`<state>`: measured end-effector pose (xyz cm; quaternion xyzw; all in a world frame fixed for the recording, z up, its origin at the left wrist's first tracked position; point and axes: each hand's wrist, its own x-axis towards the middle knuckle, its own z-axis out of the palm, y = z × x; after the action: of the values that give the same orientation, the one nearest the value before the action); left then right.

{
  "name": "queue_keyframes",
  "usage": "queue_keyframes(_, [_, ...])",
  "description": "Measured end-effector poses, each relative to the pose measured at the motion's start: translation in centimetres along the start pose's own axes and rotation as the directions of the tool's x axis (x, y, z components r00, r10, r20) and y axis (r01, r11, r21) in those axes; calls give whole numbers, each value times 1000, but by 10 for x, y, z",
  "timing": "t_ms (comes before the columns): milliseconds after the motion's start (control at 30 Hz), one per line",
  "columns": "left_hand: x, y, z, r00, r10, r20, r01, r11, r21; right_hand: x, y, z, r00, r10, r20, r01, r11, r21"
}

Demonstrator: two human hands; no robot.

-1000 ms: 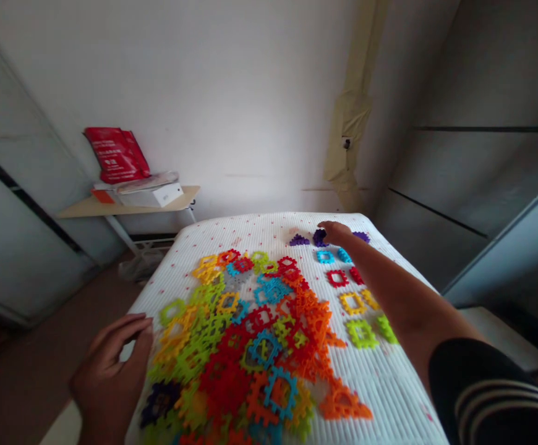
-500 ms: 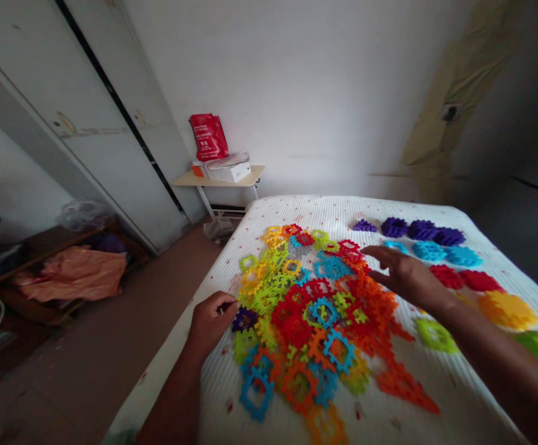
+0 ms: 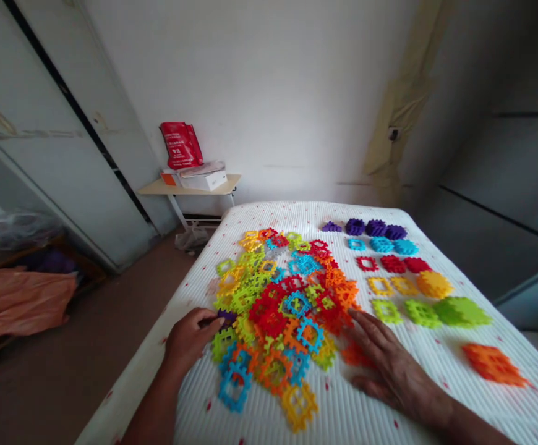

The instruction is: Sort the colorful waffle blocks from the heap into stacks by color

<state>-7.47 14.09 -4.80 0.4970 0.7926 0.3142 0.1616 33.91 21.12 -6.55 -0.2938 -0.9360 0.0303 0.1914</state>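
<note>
A mixed heap of plastic interlocking building tiles with notched edges (image 3: 269,315) lies on the white ribbed bedcover, in red, orange, blue, yellow and green. At its left edge my left hand (image 3: 191,340) is closed, thumb and fingers pinched at a dark purple tile (image 3: 226,317). My right hand (image 3: 389,364) lies low, palm down with fingers stretched out, against the heap's right edge. Orange tiles (image 3: 356,353) show beside and partly under its fingers, slightly blurred. It grips nothing that I can see.
Sorted tiles stand in rows on the right: purple (image 3: 375,227), blue (image 3: 382,245), red (image 3: 393,264), yellow (image 3: 435,284), green (image 3: 462,311) and orange (image 3: 495,363). Past the bed's far left corner, a small table (image 3: 190,185) bears a red bag (image 3: 180,145) and a white box (image 3: 204,180).
My right hand has come down and nearer from the heap's far right side to its near right edge. My left hand stays by the purple tile. The view has turned rightward.
</note>
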Motion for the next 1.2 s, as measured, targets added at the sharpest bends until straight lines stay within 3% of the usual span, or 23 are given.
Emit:
queue_keyframes(267, [-7, 15, -10, 999, -24, 33, 33, 954, -299, 12, -5, 10, 998, 51, 25, -52, 997, 58])
queue_keyframes(600, [0, -6, -4, 991, -65, 121, 108, 912, -396, 40, -15, 12, 996, 72, 43, -72, 997, -7])
queue_keyframes(967, [-5, 8, 2, 989, -112, -95, 41, 830, -556, 55, -6, 20, 996, -18, -83, 13, 998, -56])
queue_keyframes(1200, [-6, 4, 4, 988, -94, -123, 1, 798, -602, 55, -4, 24, 993, -54, -109, 48, 997, -52])
